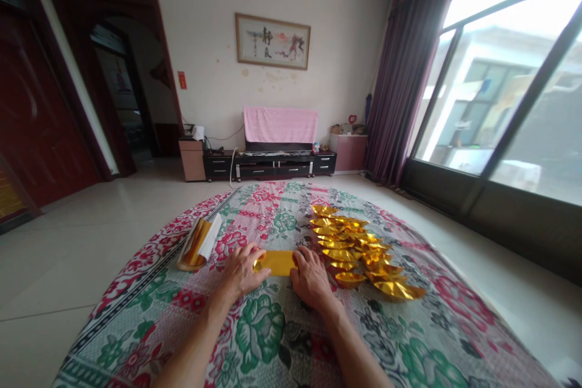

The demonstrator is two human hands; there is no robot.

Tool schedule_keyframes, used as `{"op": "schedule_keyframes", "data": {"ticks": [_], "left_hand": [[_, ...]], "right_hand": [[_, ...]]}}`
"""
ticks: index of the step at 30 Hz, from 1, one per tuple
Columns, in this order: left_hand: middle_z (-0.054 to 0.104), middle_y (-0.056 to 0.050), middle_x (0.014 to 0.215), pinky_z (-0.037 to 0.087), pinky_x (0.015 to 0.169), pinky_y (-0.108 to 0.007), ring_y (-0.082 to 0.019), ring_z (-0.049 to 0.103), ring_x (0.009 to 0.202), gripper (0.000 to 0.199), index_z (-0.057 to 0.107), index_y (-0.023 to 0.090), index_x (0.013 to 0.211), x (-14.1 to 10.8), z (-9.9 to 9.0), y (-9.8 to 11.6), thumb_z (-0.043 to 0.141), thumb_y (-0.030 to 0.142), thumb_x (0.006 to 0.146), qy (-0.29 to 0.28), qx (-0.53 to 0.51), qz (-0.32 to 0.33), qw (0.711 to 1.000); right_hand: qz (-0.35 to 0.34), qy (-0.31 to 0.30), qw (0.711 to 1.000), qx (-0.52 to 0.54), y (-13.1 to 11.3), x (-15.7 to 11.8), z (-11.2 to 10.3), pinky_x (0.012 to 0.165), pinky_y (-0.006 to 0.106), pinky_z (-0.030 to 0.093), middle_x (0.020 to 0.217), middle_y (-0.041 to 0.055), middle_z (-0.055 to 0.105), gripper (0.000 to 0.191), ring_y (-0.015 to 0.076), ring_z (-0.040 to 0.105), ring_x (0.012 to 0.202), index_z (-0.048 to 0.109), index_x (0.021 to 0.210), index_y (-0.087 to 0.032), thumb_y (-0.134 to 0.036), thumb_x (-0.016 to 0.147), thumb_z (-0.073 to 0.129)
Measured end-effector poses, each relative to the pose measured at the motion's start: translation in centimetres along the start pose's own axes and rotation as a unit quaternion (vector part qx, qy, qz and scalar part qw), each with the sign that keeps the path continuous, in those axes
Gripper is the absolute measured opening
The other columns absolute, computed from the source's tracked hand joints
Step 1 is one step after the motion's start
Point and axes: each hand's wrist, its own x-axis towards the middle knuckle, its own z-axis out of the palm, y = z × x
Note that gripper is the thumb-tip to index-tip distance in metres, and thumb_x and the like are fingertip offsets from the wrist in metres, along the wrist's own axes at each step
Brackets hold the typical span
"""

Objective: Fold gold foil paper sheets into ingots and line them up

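Note:
A flat strip of gold foil paper (279, 263) lies on the flowered tablecloth in front of me. My left hand (245, 268) is closed over the strip's left end, fingers curled on its edge. At the right end, my right hand (311, 274) grips the foil in the same way. Several folded gold foil boat shapes (339, 254) stand in rows just right of my right hand. To the left of my left hand, a stack of gold and white paper sheets (200, 242) rests on the cloth.
The round table (182, 309) is covered by a red, green and grey patterned cloth. Beyond it stand a low black cabinet (275, 168) and a screen under a pink cloth (280, 125). Windows and a purple curtain (395, 66) are on the right.

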Motion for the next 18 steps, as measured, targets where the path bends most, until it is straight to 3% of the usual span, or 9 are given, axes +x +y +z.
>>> {"op": "schedule_keyframes", "data": {"ticks": [11, 18], "left_hand": [[0.054, -0.003, 0.121, 0.037, 0.094, -0.035, -0.022, 0.050, 0.106, 0.038, 0.062, 0.028, 0.108, 0.0, -0.8, -1.1, 0.058, 0.031, 0.069, -0.038, -0.035, 0.018, 0.999], [0.054, -0.002, 0.122, 0.037, 0.097, -0.034, -0.022, 0.051, 0.107, 0.035, 0.064, 0.027, 0.102, 0.1, -1.1, -1.6, 0.057, 0.027, 0.067, -0.059, -0.054, 0.020, 0.997]], "right_hand": [[0.001, 0.002, 1.000, 0.008, 0.0, 0.1, 0.0, 0.095, 0.034, 0.030, 0.127, 0.0047, 0.046, 0.034, 0.0226, 0.041, 0.113, 0.053, 0.111, -0.023, -0.023, 0.079, 0.042], [0.003, -0.005, 1.000, -0.001, 0.1, 0.1, 0.1, 0.094, 0.034, 0.031, 0.128, 0.0044, 0.046, 0.035, 0.0216, 0.040, 0.113, 0.053, 0.112, -0.024, -0.023, 0.079, 0.042]]}}
